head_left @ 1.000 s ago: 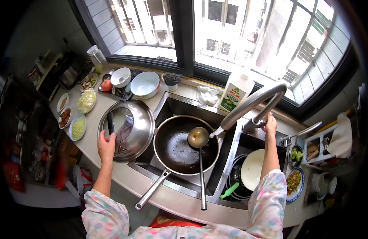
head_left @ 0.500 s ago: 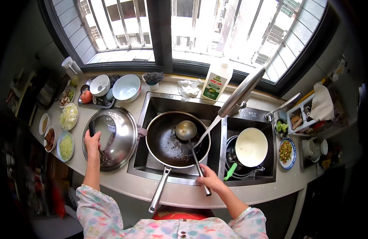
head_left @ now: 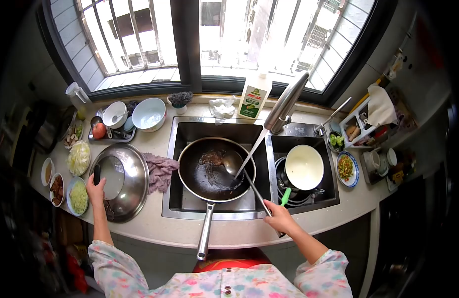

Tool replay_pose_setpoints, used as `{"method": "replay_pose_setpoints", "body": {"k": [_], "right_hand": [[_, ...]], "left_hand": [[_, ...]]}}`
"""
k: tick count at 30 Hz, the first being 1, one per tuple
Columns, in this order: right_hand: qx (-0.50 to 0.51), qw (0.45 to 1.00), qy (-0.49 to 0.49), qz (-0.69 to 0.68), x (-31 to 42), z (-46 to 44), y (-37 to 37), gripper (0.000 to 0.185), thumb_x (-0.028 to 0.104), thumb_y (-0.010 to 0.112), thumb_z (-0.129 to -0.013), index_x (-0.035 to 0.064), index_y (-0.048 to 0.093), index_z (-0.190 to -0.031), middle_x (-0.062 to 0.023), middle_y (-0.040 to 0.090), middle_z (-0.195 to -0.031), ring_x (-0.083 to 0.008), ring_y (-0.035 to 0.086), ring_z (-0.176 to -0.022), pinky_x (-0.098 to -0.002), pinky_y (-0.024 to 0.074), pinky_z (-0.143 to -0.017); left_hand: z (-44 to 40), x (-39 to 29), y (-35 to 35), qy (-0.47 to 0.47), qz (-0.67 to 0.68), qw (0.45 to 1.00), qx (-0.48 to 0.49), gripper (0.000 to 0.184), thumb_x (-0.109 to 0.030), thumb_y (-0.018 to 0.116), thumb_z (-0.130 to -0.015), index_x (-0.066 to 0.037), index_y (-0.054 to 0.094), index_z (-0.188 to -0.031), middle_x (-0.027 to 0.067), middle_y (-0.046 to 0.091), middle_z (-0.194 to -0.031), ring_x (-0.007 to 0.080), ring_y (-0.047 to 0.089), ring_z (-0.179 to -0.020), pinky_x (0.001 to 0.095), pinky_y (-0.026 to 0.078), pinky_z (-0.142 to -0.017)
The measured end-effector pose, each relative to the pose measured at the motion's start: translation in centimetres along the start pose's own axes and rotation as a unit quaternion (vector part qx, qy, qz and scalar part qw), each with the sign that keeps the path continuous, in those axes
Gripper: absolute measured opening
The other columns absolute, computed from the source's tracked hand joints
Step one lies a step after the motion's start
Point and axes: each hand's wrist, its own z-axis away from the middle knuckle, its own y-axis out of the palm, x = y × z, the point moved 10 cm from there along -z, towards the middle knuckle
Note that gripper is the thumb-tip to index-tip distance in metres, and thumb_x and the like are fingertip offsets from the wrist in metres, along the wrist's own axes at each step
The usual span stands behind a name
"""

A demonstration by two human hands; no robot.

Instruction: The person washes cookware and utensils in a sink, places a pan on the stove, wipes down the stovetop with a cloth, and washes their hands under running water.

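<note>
Double sink (head_left: pixel 172 215) set in the bench (head_left: pixel 155 227), seen from above. The wok (head_left: pixel 195 171) sits at the left basin, its long handle reaching over the bench edge; neither of my hands holds it, so a knock from my body could swing it and spill the dirty water. The steel lid (head_left: pixel 134 186) with its glass window lies left of the sink, near the bowl of chopped pale-green vegetable (head_left: pixel 78 197); a careless lift or slide could catch that bowl. My left hand (head_left: pixel 96 189) appears closed about the lid's black handle, how firmly I cannot tell. The tap (head_left: pixel 285 109) runs into the wok; its stream falls beside the ladle (head_left: pixel 232 163) and, if it struck the ladle's bowl, could splash the bench and the purple cloth (head_left: pixel 161 172). My right hand (head_left: pixel 281 218) has a closed grip low on the ladle's shaft, the bowl within the wok; wet metal could turn in my fingers, and a wide sweep could hit the white pot (head_left: pixel 304 167) in the right basin.
</note>
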Motion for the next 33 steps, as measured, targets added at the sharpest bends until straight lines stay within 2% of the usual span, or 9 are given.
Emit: {"method": "replay_pose_setpoints", "body": {"k": [7, 8, 13, 18, 21, 25, 27, 30, 33], "right_hand": [[0.05, 0.998, -0.029, -0.011, 3.9, 2.6, 2.5, 0.056, 0.012, 0.056, -0.07, 0.0046, 0.041, -0.124, -0.0179, 0.057, -0.077, -0.028, 0.059, -0.072, -0.0411, 0.0462, -0.066], [-0.09, 0.969, -0.216, 0.073, 3.1, 1.5, 2.8, 0.052, 0.012, 0.056, -0.07, 0.0047, 0.043, -0.12, -0.0197, 0.056, -0.084, -0.033, 0.057, -0.074, -0.0437, 0.0459, -0.065], [-0.146, 0.97, -0.114, 0.157, 1.4, -1.6, 1.6, 0.05, 0.009, 0.052, -0.07, 0.0026, 0.043, -0.118, -0.0191, 0.053, -0.083, -0.0389, 0.054, -0.074, -0.047, 0.0445, -0.066], [-0.138, 0.984, -0.094, 0.062, -1.3, -4.7, 2.9, 0.052, 0.01, 0.052, -0.068, -0.0003, 0.044, -0.118, -0.0237, 0.056, -0.093, -0.0394, 0.055, -0.084, -0.0426, 0.0445, -0.074], [-0.083, 0.992, -0.079, -0.044, -1.6, -5.2, 4.5, 0.058, 0.011, 0.056, -0.067, -0.0015, 0.042, -0.122, -0.0213, 0.06, -0.089, -0.0306, 0.06, -0.08, -0.0352, 0.046, -0.072], [0.087, 0.972, 0.033, -0.215, -1.3, -2.5, 4.6, 0.059, 0.007, 0.06, -0.069, 0.002, 0.043, -0.125, -0.0058, 0.054, -0.069, -0.0104, 0.049, -0.055, -0.0254, 0.0418, -0.05], [0.099, 0.984, -0.003, -0.146, -2.6, -1.0, 3.3, 0.059, 0.01, 0.06, -0.07, 0.0048, 0.042, -0.126, -0.0071, 0.055, -0.071, -0.012, 0.052, -0.057, -0.0261, 0.042, -0.051], [0.102, 0.988, -0.118, -0.009, -1.7, 2.2, -1.2, 0.057, 0.012, 0.058, -0.069, 0.0074, 0.044, -0.124, -0.0122, 0.058, -0.078, -0.0193, 0.056, -0.066, -0.0306, 0.044, -0.06], [0.162, 0.983, -0.063, 0.063, 0.7, 5.0, -5.6, 0.055, 0.012, 0.053, -0.068, 0.006, 0.045, -0.121, -0.0187, 0.06, -0.084, -0.0298, 0.06, -0.078, -0.038, 0.0458, -0.071]], "left_hand": [[6.0, -11.9, -0.3, 0.186, -0.248, 0.941, -0.136, 0.039, -0.008, 0.062, -0.071, -0.001, 0.052, -0.109, 0.0142, 0.054, -0.1, 0.0268, 0.051, -0.093, 0.0355, 0.041, -0.08], [7.3, -12.8, 0.8, 0.209, -0.221, 0.947, -0.104, 0.039, -0.007, 0.061, -0.072, -0.002, 0.052, -0.109, 0.0135, 0.053, -0.1, 0.027, 0.05, -0.095, 0.0351, 0.041, -0.081], [18.3, -9.1, 10.2, 0.024, 0.109, 0.964, 0.241, 0.033, -0.003, 0.058, -0.075, -0.002, 0.053, -0.107, 0.0031, 0.055, -0.082, 0.0109, 0.053, -0.075, 0.022, 0.045, -0.066], [38.2, -4.8, 18.2, -0.42, 0.231, 0.7, 0.53, 0.035, -0.025, 0.046, -0.089, -0.002, 0.042, -0.115, 0.016, 0.057, -0.097, 0.0233, 0.061, -0.078, 0.0317, 0.053, -0.065], [40.6, -6.2, 20.1, -0.525, 0.334, 0.622, 0.475, 0.035, -0.028, 0.042, -0.091, -0.002, 0.042, -0.115, 0.0197, 0.056, -0.098, 0.0269, 0.061, -0.077, 0.0341, 0.054, -0.065], [39.4, -5.8, 21.7, -0.5, 0.433, 0.549, 0.51, 0.048, -0.042, 0.032, -0.091, 0.0, 0.045, -0.112, 0.0197, 0.058, -0.089, 0.0239, 0.06, -0.06, 0.0303, 0.053, -0.049], [38.6, -6.0, 22.4, -0.494, 0.515, 0.513, 0.477, 0.055, -0.048, 0.03, -0.09, 0.001, 0.044, -0.112, 0.0179, 0.059, -0.088, 0.0166, 0.052, -0.046, 0.0243, 0.042, -0.037], [37.6, -10.5, 23.8, -0.526, 0.681, 0.3, 0.411, 0.042, -0.031, 0.043, -0.09, 0.001, 0.038, -0.117, 0.0129, 0.054, -0.091, 0.0094, 0.042, -0.045, 0.0243, 0.036, -0.037], [38.4, -12.3, 24.4, -0.537, 0.659, 0.281, 0.445, 0.028, -0.021, 0.039, -0.091, 0.0, 0.04, -0.11, 0.0068, 0.048, -0.076, 0.0084, 0.04, -0.042, 0.0232, 0.036, -0.037]]}}
